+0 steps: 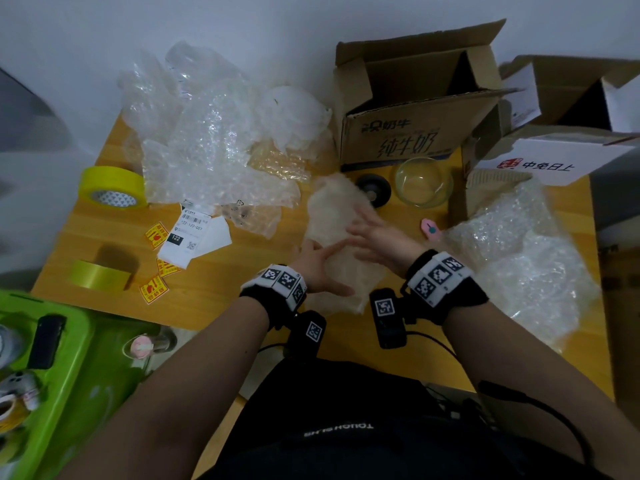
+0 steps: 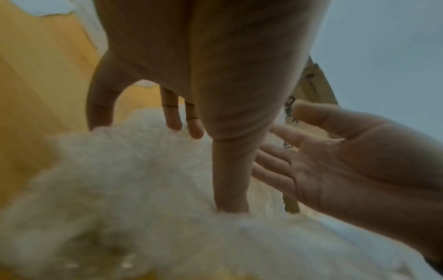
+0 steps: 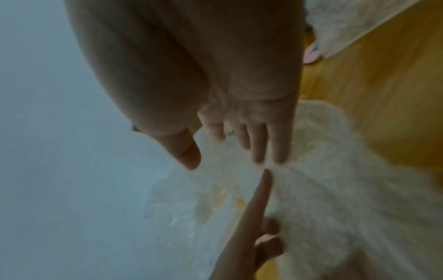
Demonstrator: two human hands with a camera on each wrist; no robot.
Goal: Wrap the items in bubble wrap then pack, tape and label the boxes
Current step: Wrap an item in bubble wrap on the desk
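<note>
On the table (image 1: pixel 242 299), flat-fingered left hand (image 1: pixel 320 268) and right hand (image 1: pixel 375 237) over bubble-wrap bundle (image 1: pixel 334 216); boxes only overhead

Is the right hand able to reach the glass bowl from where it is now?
Probably yes. The right hand lies open on the bubble wrap sheet, holding nothing, and bare table separates it from the glass bowl; only the black knob stands nearby.

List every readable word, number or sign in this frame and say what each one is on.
"纯牛奶", with "奶牛" above it: brown carton.
"中免日上": white box flap.
"122" and "122-122-007" (digits unsure): shipping label.
Yellow stickers: red print too small to read.
Black shirt: white lettering, upside down and blurred.
Wrist bands: black-and-white square codes, no words.
</note>
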